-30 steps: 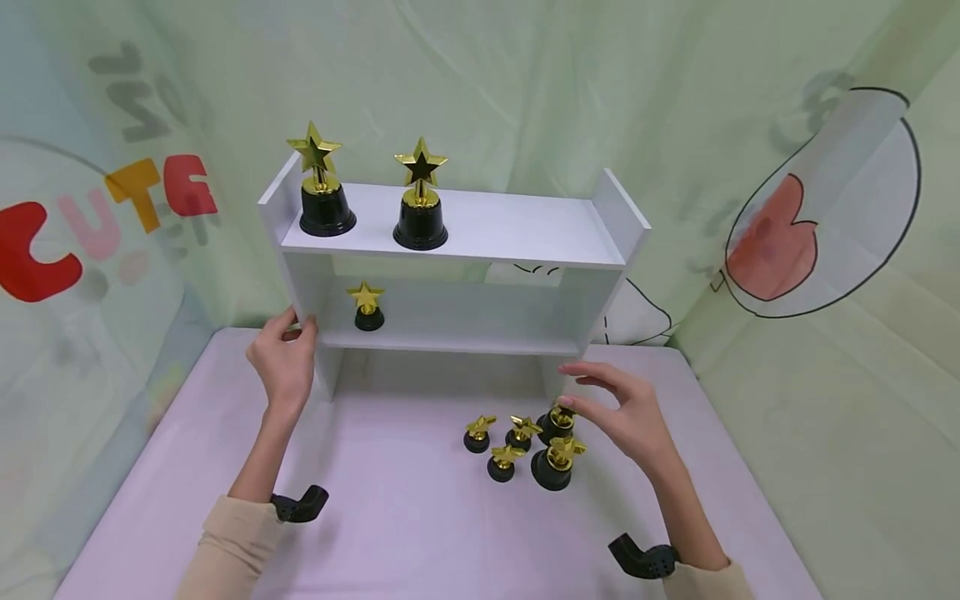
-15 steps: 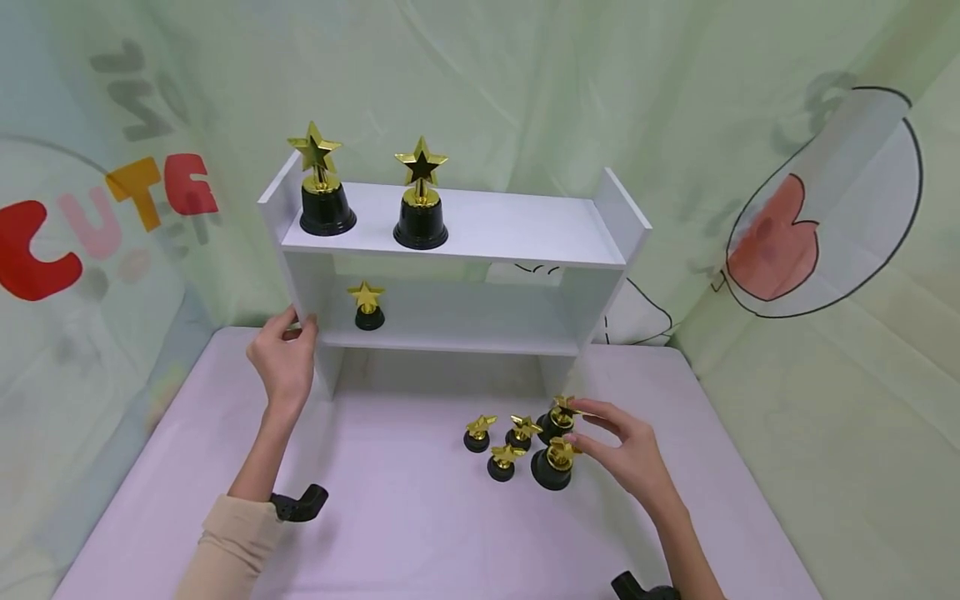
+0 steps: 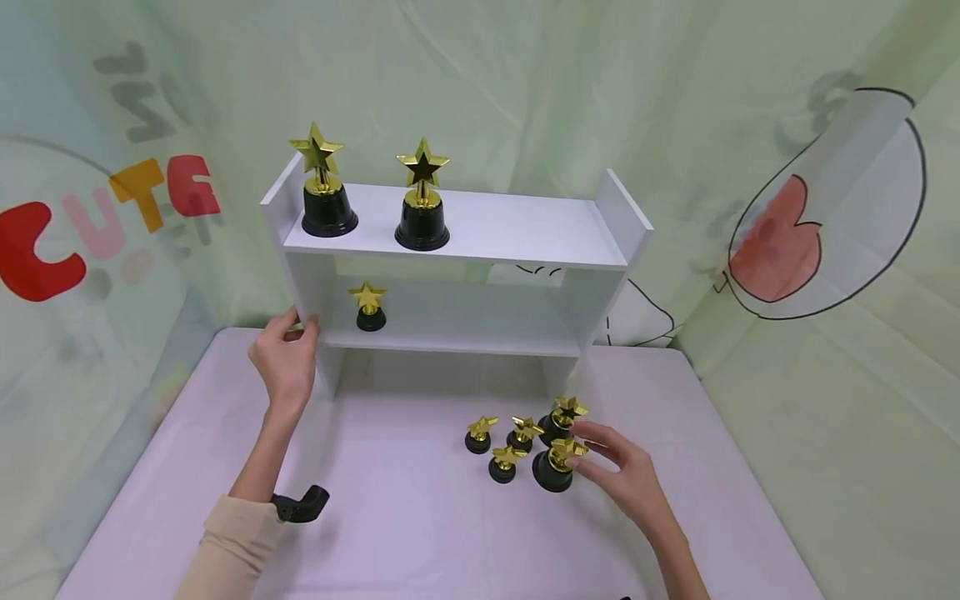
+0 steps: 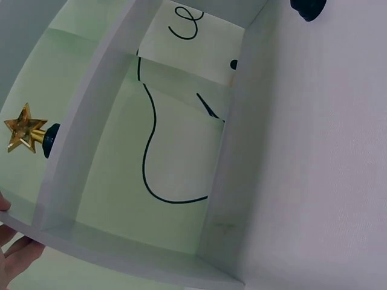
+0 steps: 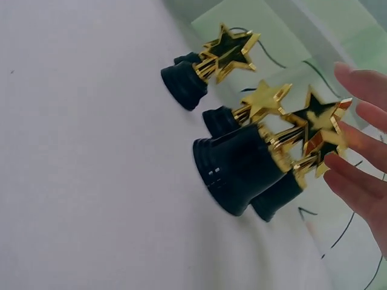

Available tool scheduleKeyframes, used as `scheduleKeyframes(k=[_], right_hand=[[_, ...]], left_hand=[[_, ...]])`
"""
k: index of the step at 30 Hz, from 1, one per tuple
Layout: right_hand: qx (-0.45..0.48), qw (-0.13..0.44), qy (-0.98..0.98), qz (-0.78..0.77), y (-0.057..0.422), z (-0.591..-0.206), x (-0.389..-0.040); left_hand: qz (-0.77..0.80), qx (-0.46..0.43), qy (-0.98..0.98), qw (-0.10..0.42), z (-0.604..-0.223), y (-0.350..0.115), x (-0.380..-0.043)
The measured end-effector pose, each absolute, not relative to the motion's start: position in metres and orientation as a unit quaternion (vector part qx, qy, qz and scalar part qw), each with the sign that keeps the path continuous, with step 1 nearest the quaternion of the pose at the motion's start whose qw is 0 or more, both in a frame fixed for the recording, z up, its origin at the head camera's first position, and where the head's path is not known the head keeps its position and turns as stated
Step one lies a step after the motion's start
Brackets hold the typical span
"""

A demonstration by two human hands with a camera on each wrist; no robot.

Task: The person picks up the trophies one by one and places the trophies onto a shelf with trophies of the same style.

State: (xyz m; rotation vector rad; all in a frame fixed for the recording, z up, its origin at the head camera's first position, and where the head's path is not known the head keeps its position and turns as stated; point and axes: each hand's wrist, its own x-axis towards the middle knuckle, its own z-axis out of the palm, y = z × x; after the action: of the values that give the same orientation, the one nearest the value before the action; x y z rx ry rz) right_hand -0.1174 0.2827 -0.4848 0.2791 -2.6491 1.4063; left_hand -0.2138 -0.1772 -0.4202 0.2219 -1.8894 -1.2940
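My left hand pinches the left side panel of a white two-tier shelf, thumb and fingers on either face of the board. My right hand is beside a black-based gold star trophy, the nearer of two larger ones on the table. In the right wrist view, the parted fingertips are right at that trophy's star. Just behind stands the other larger trophy. Three small star trophies, one of them the front small trophy, are grouped to the left.
On the top shelf stand two large star trophies, the left trophy and the middle trophy. A small trophy is on the lower shelf. Printed curtains surround the table, which has a pale cloth.
My right hand has come down and toward me, from the rear larger trophy to the star of the nearer one. My left hand stays on the shelf panel.
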Motion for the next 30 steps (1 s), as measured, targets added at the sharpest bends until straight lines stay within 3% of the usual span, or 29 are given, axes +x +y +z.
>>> scheduleKeyframes(k=[14, 21, 30], right_hand=[[0.040, 0.008, -0.876, 0.480, 0.281, -0.525, -0.117], [0.064, 0.033, -0.871, 0.486, 0.285, -0.543, -0.119], [0.026, 0.056, -0.889, 0.455, 0.279, -0.552, -0.119]], left_hand=[[-0.507, 0.092, -0.751, 0.413, -0.422, -0.178, -0.215], [-0.502, 0.086, -0.755, 0.412, -0.422, -0.178, -0.214], [-0.501, 0.081, -0.755, 0.415, -0.423, -0.178, -0.214]])
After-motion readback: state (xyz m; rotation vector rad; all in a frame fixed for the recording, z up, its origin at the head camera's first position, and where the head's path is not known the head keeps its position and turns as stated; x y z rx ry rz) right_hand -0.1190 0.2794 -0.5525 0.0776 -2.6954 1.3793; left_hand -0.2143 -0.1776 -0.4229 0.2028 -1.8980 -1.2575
